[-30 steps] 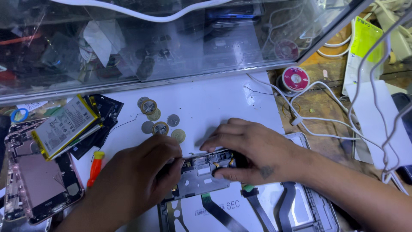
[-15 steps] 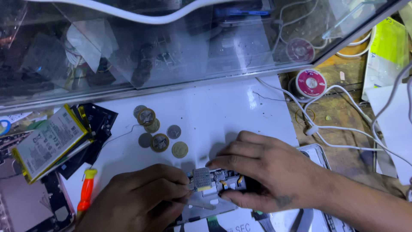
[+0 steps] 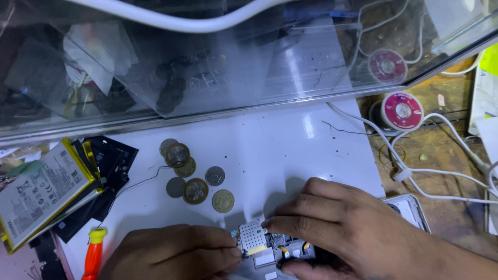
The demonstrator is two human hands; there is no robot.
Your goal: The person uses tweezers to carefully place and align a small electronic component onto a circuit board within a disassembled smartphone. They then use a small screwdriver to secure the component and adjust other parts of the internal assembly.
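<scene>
The right hand (image 3: 358, 233) and left hand (image 3: 176, 254) are closed on the small circuit board (image 3: 262, 243), now pinched at the counter's (image 3: 290, 150) near edge; since earlier, the coins (image 3: 194, 176) are seen farther from it.

The circuit board (image 3: 259, 241) is grey with a dotted silver shield and a yellow strip, the coins (image 3: 194, 179) are silver and gold-ringed, the screwdriver (image 3: 94, 251) is orange with a yellow cap, the battery (image 3: 39, 194) is white edged in yellow, and the solder spool (image 3: 402, 111) is red and white.
</scene>
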